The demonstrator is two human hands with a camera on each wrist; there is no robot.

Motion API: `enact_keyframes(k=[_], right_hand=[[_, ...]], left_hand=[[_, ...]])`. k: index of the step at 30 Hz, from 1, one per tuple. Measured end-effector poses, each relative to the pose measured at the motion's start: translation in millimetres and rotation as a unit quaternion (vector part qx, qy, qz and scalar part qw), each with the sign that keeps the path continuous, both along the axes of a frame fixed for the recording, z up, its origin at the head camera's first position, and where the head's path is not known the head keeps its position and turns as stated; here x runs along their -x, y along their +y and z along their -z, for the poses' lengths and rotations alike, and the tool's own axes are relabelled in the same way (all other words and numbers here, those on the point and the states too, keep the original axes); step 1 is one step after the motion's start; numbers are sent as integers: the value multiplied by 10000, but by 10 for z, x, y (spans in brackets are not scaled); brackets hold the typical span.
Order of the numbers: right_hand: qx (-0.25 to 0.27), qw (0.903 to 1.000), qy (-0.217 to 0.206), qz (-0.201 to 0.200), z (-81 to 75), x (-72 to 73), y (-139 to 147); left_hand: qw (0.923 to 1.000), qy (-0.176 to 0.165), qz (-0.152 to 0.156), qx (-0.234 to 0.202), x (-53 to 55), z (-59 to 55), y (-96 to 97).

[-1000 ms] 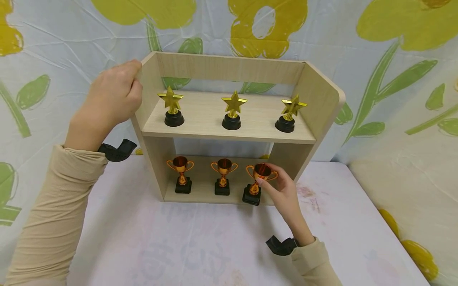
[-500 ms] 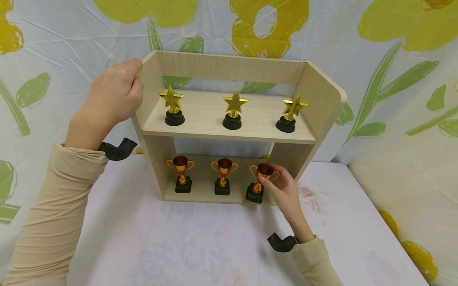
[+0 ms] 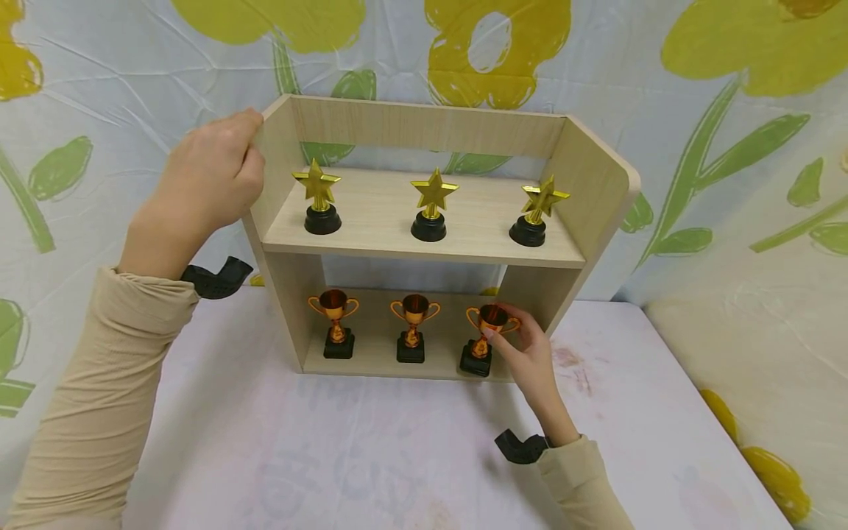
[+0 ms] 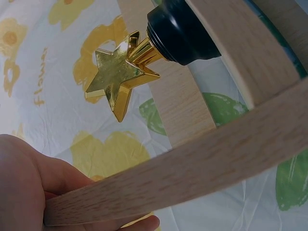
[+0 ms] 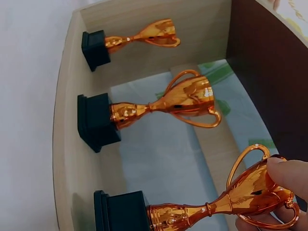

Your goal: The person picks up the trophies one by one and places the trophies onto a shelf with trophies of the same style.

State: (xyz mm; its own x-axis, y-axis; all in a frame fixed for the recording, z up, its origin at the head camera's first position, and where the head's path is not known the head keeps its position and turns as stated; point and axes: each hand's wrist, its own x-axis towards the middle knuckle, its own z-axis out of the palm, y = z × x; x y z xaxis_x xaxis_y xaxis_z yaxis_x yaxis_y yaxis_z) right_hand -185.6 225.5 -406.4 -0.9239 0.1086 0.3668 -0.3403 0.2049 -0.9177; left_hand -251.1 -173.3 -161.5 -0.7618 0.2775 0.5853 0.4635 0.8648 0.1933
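Note:
My left hand grips the top of the left side panel of a small wooden shelf; in the left wrist view the fingers wrap the panel's edge. At the lower right, my right hand pinches the cup of a bronze-coloured trophy cup with a black base. That trophy tilts slightly at the lower shelf's front edge; whether its base touches the board I cannot tell. Two matching trophy cups, a middle one and a left one, stand upright on the same board.
Three gold star trophies stand along the upper board: left, middle and right. A white cloth covers the table in front. Behind the shelf hangs a flower-patterned cloth.
The right hand has shifted the trophy cup a little to the right and back over the lower board. The left hand keeps its place on the side panel.

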Motion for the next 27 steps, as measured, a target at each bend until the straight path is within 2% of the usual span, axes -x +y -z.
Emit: enact_keyframes(k=[27], right_hand=[[-80,9999,-60,-138,123,114,77]], left_hand=[[10000,-23,-49,8,6,19,-7]])
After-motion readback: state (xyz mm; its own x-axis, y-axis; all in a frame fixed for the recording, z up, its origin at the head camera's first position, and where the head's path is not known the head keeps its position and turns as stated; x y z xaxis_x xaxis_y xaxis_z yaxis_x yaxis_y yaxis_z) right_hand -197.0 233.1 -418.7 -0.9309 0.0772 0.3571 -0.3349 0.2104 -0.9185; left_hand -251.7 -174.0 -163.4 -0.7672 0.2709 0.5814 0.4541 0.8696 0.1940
